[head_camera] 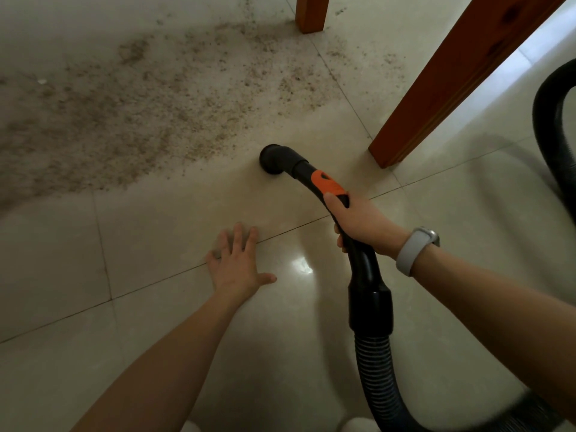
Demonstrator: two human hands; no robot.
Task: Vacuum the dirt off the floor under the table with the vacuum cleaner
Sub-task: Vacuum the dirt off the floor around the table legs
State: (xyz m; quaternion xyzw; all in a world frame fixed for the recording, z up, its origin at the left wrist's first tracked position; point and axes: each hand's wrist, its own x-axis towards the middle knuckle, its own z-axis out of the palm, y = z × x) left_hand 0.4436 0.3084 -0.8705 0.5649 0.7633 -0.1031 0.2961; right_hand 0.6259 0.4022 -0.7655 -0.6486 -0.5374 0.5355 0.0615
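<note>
A: Where was the nozzle (274, 159)?
B: Mouth down on the floor (156, 307), just left of the near desk leg (436, 88), at the clean edge of the dirt (140, 113). Dirt spread from there away toward the far desk leg (311, 14).
A: Hands?
B: Right hand (358, 222) was wrapped around the black wand (330, 188), thumb by the orange slider, probably for steering. Left hand (238, 260) was flat, fingers spread on the tile, nearer me than the leg, likely bracing a low crouch.
A: Room?
B: Open floor left of the leg. The leg blocked sweeps to the right; hose (377, 369) trailed behind and looped past it.
</note>
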